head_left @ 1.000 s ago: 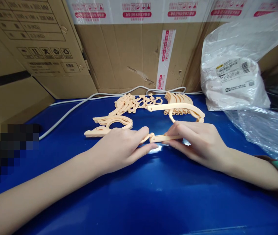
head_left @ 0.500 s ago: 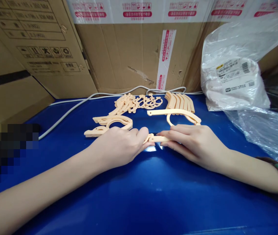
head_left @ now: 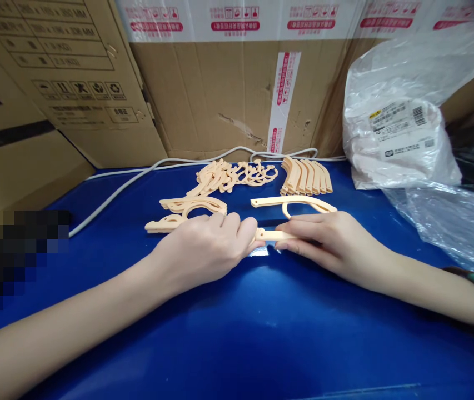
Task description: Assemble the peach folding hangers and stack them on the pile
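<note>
My left hand (head_left: 207,250) is closed, its fingers pressed around the joint end of a beige plastic folding hanger (head_left: 276,236). My right hand (head_left: 337,244) grips the same hanger's straight arm between thumb and fingers. Just beyond the right hand shows another curved hanger arm (head_left: 272,201) with a rounded loop below it; whether it is joined to the held piece is hidden. Past my left hand lie several folded beige hangers (head_left: 164,225), partly covered by the hand.
Farther back are a heap of hook pieces (head_left: 253,173) and a row of curved hanger arms (head_left: 307,176) on the blue tabletop (head_left: 237,333). A white cable (head_left: 128,186) runs behind them. Cardboard boxes (head_left: 220,83) and a plastic bag (head_left: 399,139) border the table.
The curved arm beyond my right hand has tipped lower, its right end now behind that hand. Both hands keep their hold, the right shifted slightly rightward along the hanger.
</note>
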Motion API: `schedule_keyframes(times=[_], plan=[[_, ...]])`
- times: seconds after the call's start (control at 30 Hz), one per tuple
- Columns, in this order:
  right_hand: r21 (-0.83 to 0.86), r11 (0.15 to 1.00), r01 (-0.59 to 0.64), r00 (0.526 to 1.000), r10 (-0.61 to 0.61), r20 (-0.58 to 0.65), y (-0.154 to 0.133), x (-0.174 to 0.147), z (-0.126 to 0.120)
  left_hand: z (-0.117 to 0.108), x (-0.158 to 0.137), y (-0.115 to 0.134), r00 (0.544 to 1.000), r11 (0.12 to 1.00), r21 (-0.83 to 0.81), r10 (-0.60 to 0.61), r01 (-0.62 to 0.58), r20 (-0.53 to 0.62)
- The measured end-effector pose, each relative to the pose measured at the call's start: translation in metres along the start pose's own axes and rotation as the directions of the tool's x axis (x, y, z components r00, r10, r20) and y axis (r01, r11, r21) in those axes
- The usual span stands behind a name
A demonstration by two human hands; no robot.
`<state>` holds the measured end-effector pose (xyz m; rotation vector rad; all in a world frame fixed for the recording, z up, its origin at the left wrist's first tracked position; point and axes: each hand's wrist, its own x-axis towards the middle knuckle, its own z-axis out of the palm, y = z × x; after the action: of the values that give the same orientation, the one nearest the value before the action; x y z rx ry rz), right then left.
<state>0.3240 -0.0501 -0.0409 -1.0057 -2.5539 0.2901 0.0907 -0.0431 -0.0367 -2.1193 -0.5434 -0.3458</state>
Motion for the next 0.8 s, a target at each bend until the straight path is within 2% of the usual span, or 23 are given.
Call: schedule_keyframes(times=[0.37, 0.8], plan=[[0.089, 0.996, -0.009, 0.998, 0.004, 0.062, 0.0054, 0.0026, -0.0028, 0.0011, -0.0001, -0.0015, 1.000, 0.992, -0.121, -0.018, 0.020, 0.017], [-0.018, 0.999, 0.038, 0.998, -0.037, 0.046, 0.0061, 0.0006, 0.0004, 0.0048, -0.0015, -0.0021, 1.000, 0.981, -0.191, -0.025, 0.023, -0.008]])
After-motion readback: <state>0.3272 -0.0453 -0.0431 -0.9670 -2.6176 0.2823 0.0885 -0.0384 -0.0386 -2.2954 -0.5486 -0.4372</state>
